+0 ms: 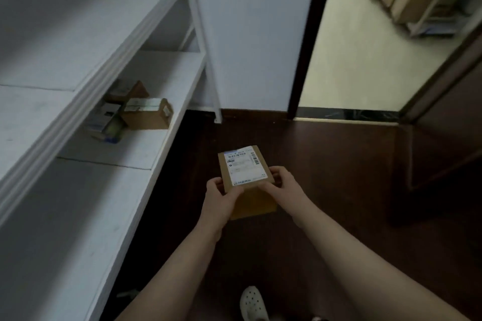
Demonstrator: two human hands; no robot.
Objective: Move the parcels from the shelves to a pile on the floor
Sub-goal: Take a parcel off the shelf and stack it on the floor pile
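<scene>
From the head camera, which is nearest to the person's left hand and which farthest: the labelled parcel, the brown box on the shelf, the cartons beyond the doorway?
1. Labelled parcel: gripped by the left hand itself.
2. Brown box on the shelf: off to the left.
3. Cartons beyond the doorway: far right, next room.

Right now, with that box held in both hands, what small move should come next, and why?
Probably lower the parcel to the dark floor and set it down. The left hand and right hand grip its near end, it is clear of the white shelf, and more boxes wait there.
</scene>
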